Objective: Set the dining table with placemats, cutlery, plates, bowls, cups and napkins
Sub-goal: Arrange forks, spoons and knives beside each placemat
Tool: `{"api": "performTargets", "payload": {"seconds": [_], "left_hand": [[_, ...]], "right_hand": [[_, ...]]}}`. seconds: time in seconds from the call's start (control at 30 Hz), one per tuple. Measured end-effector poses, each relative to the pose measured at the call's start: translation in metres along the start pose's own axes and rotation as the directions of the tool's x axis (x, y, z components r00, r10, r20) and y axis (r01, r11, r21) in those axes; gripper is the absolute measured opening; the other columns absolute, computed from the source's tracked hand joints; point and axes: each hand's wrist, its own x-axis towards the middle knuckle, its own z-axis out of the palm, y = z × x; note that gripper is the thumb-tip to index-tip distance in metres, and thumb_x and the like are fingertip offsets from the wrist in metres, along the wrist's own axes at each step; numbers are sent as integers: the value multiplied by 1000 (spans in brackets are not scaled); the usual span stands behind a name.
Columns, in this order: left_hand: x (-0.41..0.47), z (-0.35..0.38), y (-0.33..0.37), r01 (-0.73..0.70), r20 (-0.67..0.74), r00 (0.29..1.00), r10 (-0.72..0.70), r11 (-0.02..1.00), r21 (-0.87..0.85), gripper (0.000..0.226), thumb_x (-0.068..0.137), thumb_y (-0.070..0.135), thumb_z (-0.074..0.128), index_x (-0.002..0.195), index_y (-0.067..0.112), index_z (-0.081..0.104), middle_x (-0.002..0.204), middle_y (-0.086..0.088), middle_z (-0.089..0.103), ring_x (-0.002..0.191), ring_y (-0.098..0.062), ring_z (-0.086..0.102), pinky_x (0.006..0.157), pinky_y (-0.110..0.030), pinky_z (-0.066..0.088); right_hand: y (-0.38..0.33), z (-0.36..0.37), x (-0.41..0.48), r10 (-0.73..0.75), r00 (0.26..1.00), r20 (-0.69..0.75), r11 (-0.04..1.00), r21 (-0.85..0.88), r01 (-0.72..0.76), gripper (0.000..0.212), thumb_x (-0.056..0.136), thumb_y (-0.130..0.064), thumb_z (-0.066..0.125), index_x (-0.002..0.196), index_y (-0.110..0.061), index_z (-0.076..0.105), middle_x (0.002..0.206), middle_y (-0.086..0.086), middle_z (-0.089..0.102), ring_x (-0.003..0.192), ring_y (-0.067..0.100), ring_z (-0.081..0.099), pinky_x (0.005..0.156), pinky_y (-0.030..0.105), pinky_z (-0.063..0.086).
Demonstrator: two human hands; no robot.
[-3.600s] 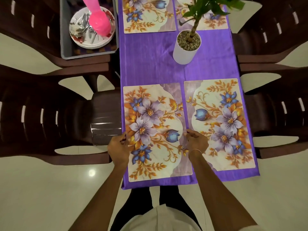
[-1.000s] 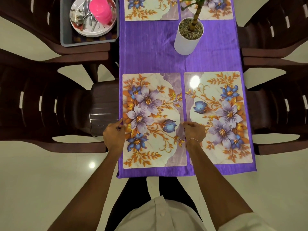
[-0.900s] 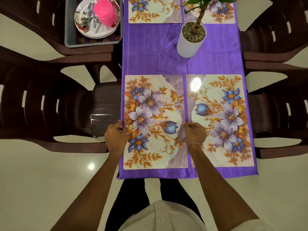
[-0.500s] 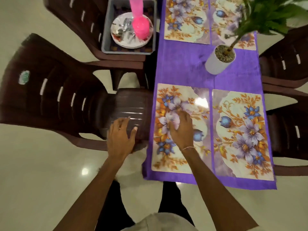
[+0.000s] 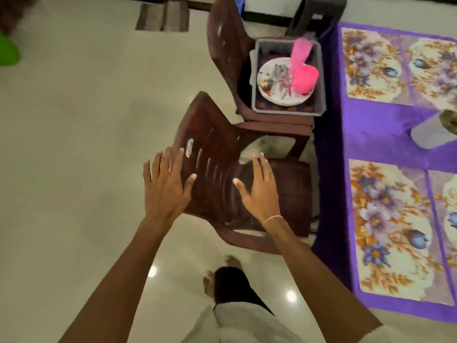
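Both hands hang flat and spread over the near chair [image 5: 217,134]. The left hand [image 5: 165,191] is above the top edge of its slatted back. The right hand [image 5: 259,191], a thin bracelet [image 5: 273,217] at its wrist, is above where the back meets the seat. The fingers are straight and hold nothing; I cannot tell whether they touch the plastic.

Pale glossy floor [image 5: 74,125] tile mirrors small lights and runs wide to the left of both chairs. A striped brown mat [image 5: 163,17] lies at its far side. Bare feet [image 5: 232,262] stand just behind the near chair.

That chair is dark brown moulded plastic, and its seat is just beside the left edge of the table [image 5: 329,169]. A purple cloth [image 5: 371,129] drapes over that edge. Further along the same edge a second chair [image 5: 222,53] carries a grey tub [image 5: 286,110] with straight walls on its seat. Inside the tub a round white plate [image 5: 265,70] bears cutlery [image 5: 279,73] and translucent pink cups [image 5: 304,79].

One floral placemat [image 5: 390,231] lies flat at the table's near left corner, its long side along the left edge. A far placemat [image 5: 371,68] lies further along that edge. Between them, toward the middle, stands a white round pot [image 5: 430,133], blurred.
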Motion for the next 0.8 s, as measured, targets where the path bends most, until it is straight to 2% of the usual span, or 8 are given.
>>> {"api": "performTargets", "payload": {"seconds": [0.1,0.2,0.43,0.53,0.67,0.8], "left_hand": [[36,3,-47,-62,53,997,61,998,19,70,103,60,34,159,19,30,166,-10,29,151,-34,29,122,-57,19],[83,4,-77,-148,78,986,146,989,18,74,102,65,28,163,23,20,170,-6,19,155,-31,21,125,-57,13],[213,-11,-102,-401,123,910,396,916,17,80,100,70,22,164,29,-2,173,-2,-2,159,-28,6,126,-57,9],[263,-15,-95,-474,121,873,472,881,-21,78,100,70,20,164,31,-4,173,0,-3,159,-27,7,127,-55,9],[319,-5,-75,-554,161,814,558,829,-71,78,101,71,19,164,30,-1,173,0,3,158,-28,16,125,-54,19],[375,10,-52,-621,192,754,628,777,-101,79,99,72,21,165,29,8,172,-3,11,155,-31,23,122,-55,24]], "right_hand": [[-34,28,30,29,1000,-1,998,-56,-29,84,100,-63,46,163,-16,17,172,7,10,159,24,6,126,55,17],[-57,50,63,58,998,-33,994,-89,-61,88,100,-65,43,164,-18,6,173,5,1,159,22,-1,127,54,8],[-96,76,145,249,953,-171,965,-35,-258,86,100,-66,37,164,-18,5,173,5,-4,159,24,-7,127,58,6],[-103,73,176,321,918,-233,944,-1,-331,85,100,-66,36,164,-19,7,173,4,-3,159,23,-7,128,54,4],[-97,70,202,433,849,-303,901,150,-406,83,101,-63,44,164,-21,10,173,2,2,159,20,-3,128,53,14],[-87,75,227,523,780,-344,852,191,-487,85,101,-63,46,164,-22,8,173,0,-1,159,19,-5,128,51,10]]}}
